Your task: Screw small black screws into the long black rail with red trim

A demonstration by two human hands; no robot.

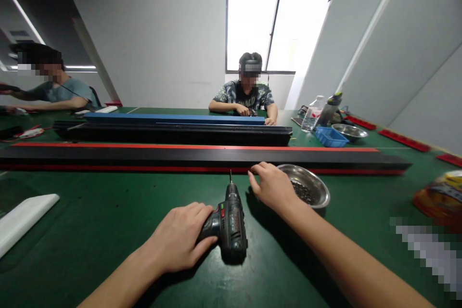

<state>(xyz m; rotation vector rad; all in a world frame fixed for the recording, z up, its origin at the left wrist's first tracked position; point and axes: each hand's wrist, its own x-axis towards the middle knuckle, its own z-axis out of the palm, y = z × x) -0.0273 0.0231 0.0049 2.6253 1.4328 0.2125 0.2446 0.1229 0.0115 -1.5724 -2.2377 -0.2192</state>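
Note:
My left hand (184, 236) is wrapped round the handle of a black cordless drill (234, 231). The drill lies on its side on the green table, its thin bit pointing away from me toward a long black bar with red edges (173, 155). My right hand (272, 185) is at the near side of that bar, beside a round metal bowl (322, 187) of small dark pieces. Its thumb and forefinger come together in a pinch; whatever they hold, if anything, is too small to make out. My right wrist hides part of the bowl's near rim.
Behind the bar lie a black bar (173, 132) and a blue bar (173, 119). A blue basket (330, 136), bottles (313, 114) and another metal bowl (349, 131) stand at the right. A white piece (27, 219) lies at left. Two other people sit across and at far left.

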